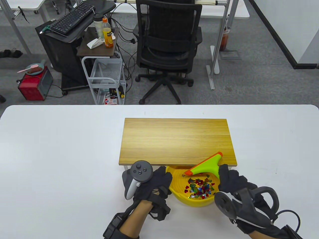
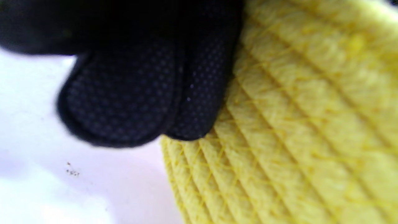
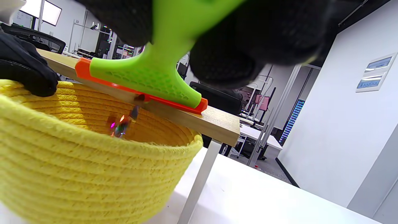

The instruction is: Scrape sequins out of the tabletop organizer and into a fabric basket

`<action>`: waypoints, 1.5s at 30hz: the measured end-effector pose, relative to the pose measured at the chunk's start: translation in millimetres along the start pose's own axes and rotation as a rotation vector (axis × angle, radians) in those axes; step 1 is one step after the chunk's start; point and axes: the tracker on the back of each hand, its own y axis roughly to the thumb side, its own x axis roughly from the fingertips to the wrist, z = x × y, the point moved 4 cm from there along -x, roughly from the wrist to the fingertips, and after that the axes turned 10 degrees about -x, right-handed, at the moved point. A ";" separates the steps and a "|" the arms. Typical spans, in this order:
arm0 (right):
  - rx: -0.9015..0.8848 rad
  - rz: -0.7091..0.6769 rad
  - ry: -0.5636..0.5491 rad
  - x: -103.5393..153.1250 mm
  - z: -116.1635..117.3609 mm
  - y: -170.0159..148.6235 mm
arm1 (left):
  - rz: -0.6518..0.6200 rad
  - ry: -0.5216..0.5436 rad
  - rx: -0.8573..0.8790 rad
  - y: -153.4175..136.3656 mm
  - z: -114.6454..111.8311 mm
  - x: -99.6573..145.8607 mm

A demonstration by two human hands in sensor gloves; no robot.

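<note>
Gripping a green scraper (image 1: 207, 166) in the right hand (image 1: 236, 189) at the wooden organizer's (image 1: 177, 141) near edge, above a yellow basket (image 1: 178, 193) of sequins (image 1: 199, 187). Left hand (image 1: 152, 186) holding the basket's rim. Left wrist view: fingers (image 2: 130, 102) pressed against the basket wall (image 2: 295, 130). Right wrist view: scraper blade (image 3: 140, 93) on the organizer's edge (image 3: 214, 123), sequins (image 3: 121, 124) mid-air.

- The right hand (image 3: 248, 40) grips a green scraper (image 3: 155, 74).
- Below the hand, the scraper's orange blade (image 3: 140, 93) rests on the wooden organizer's edge (image 3: 199, 121).
- Below that, the yellow basket (image 3: 93, 174).
- Sequins (image 3: 121, 124) show at its rim.
</note>
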 end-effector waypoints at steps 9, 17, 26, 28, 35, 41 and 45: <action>-0.008 0.002 -0.031 0.1 -0.7 -2.1 | -0.001 -0.007 0.000 -0.1 0.5 0.5; -0.034 0.031 -0.107 -14.3 2.4 -12.0 | -0.001 -0.011 -0.001 -0.7 1.5 1.5; -0.086 0.060 -0.188 -37.5 10.6 -25.6 | 0.004 -0.021 -0.005 -2.6 2.4 2.0; -0.095 0.065 -0.204 -42.5 13.6 -29.0 | 0.006 -0.024 -0.004 -3.1 2.9 2.7; -0.132 0.077 -0.229 -52.0 20.6 -41.2 | 0.007 -0.065 -0.039 -4.4 3.7 10.6; -0.152 0.083 -0.241 -55.9 21.3 -46.3 | -0.009 -0.121 -0.124 -0.1 13.4 30.9; -0.165 0.090 -0.248 -56.0 21.0 -50.1 | -0.039 -0.154 -0.142 1.9 25.6 50.2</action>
